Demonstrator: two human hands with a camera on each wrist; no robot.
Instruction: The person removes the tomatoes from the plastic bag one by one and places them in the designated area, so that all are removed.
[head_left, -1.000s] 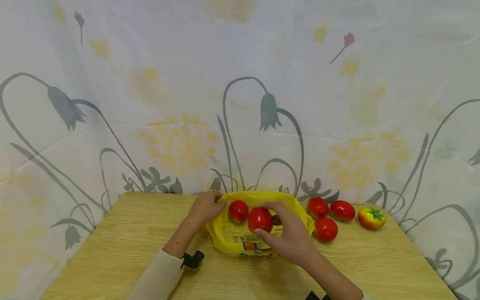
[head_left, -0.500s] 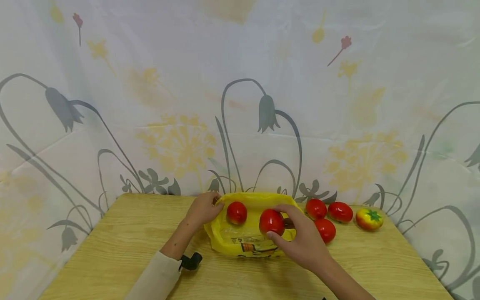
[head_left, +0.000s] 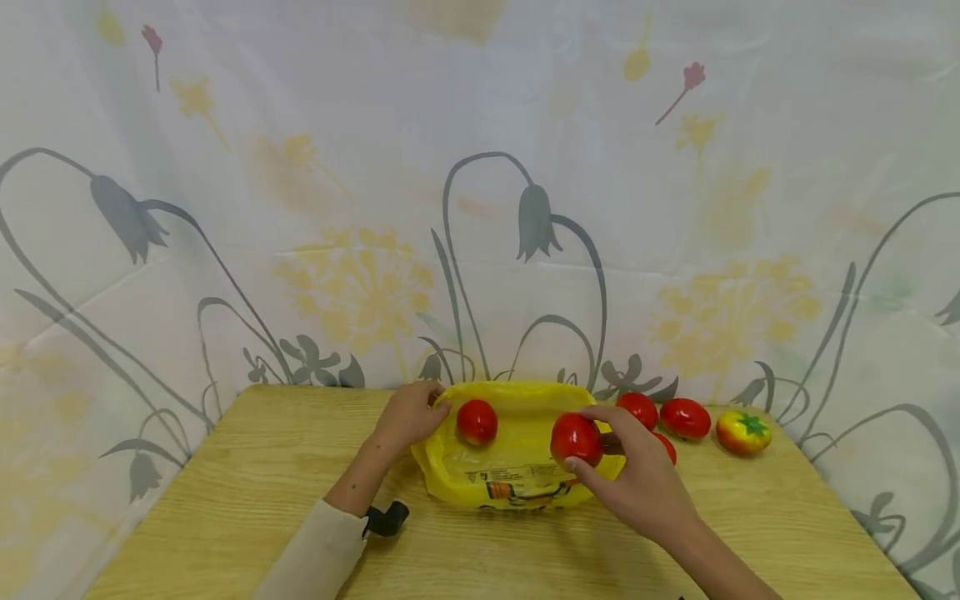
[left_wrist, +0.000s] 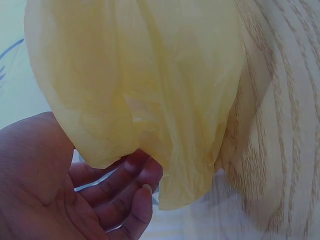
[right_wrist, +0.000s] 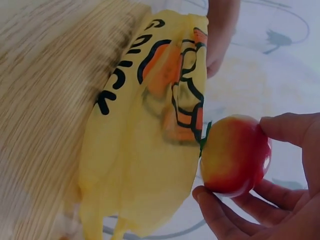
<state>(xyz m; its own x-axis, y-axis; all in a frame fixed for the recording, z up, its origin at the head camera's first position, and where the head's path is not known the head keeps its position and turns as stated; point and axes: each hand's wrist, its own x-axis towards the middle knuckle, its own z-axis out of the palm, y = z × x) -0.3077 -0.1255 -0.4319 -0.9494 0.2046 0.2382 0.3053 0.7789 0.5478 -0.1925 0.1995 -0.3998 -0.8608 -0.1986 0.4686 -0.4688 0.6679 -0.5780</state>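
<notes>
A yellow plastic bag (head_left: 517,400) lies with its mouth spread wide on the table, printed with black letters. Inside, at the left, is one red tomato (head_left: 477,422). My left hand (head_left: 407,414) grips the bag's left rim; in the left wrist view its curled fingers (left_wrist: 122,205) go partly behind the plastic. Over the right part of the mouth, my right hand (head_left: 637,471) pinches another tomato (head_left: 576,440) between thumb and fingers. The right wrist view shows this tomato's yellow underside and a bit of green, right at the bag's edge.
Right of the bag are several more tomatoes: red ones (head_left: 637,410) (head_left: 684,419), one half hidden behind the right hand, and a yellow-red one (head_left: 742,432) with a green top. A flower-printed cloth (head_left: 360,167) hangs behind the wooden table (head_left: 240,467).
My right hand has carried its tomato rightward, from the middle of the bag's mouth to its right side. The left hand stays at the rim, and the other tomato in the bag has not moved.
</notes>
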